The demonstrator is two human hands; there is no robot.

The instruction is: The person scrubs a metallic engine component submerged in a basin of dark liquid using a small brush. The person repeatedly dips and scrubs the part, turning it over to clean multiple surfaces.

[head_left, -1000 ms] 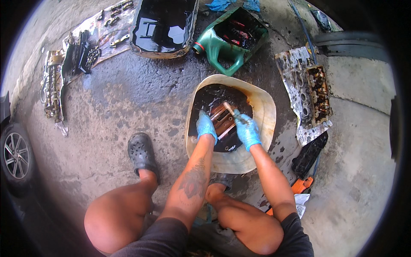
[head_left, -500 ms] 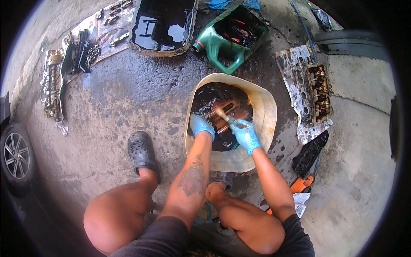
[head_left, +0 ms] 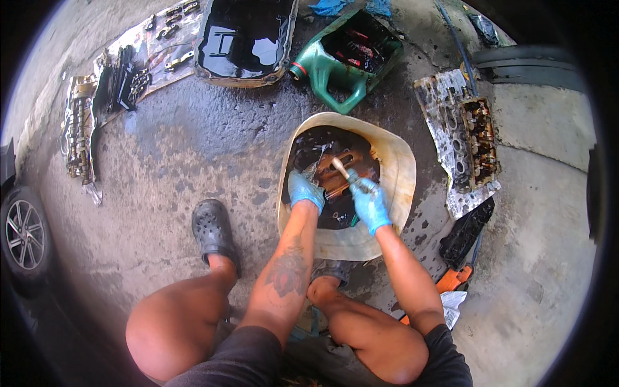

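A cream plastic basin (head_left: 400, 174) of dark oily liquid sits on the concrete in front of me. A brownish metal engine part (head_left: 345, 169) lies in it. My left hand (head_left: 304, 191), in a blue glove, grips the part's left edge. My right hand (head_left: 369, 204), also gloved in blue, holds a brush (head_left: 343, 170) whose pale handle points up and left across the part. Both forearms reach in from below, between my bent knees.
A green cut-open jug (head_left: 351, 55) and a black oil pan (head_left: 245, 39) stand beyond the basin. A cylinder head (head_left: 480, 138) lies on foil at right, a black part (head_left: 465, 232) below it. Tools and parts lie on sheeting (head_left: 129, 71) at left. A car wheel (head_left: 22, 235) is at far left.
My hands and the part have shifted slightly up and left in the basin, and the brush has swung across the part. The rest is still.
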